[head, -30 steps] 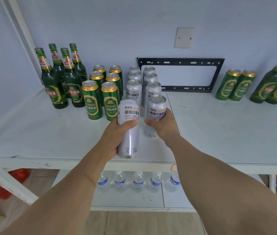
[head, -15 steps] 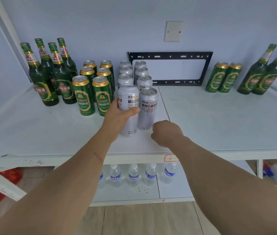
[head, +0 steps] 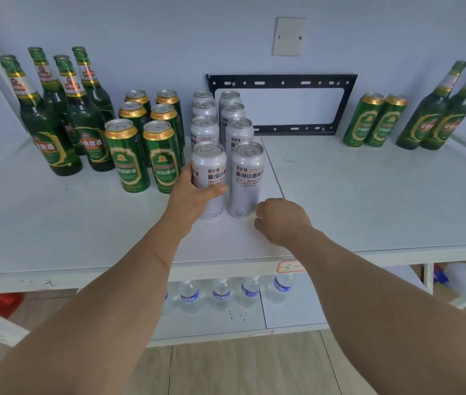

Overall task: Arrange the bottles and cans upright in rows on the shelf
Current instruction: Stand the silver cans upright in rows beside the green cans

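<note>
On the white shelf stand two rows of silver cans, two rows of green cans to their left, and several green bottles at the far left. My left hand is wrapped around the front left silver can, which stands upright on the shelf. Next to it stands the front right silver can, free of any hand. My right hand is just right of that can's base, fingers curled, holding nothing. At the far right stand two green cans and two green bottles.
A black metal bracket leans on the wall behind the silver cans. Several water bottles stand on the lower shelf. A white jug sits at lower right, something red at lower left.
Both silver cans went from being held above the front edge to standing at the front of the silver rows. My right hand let go of its can and drew back.
</note>
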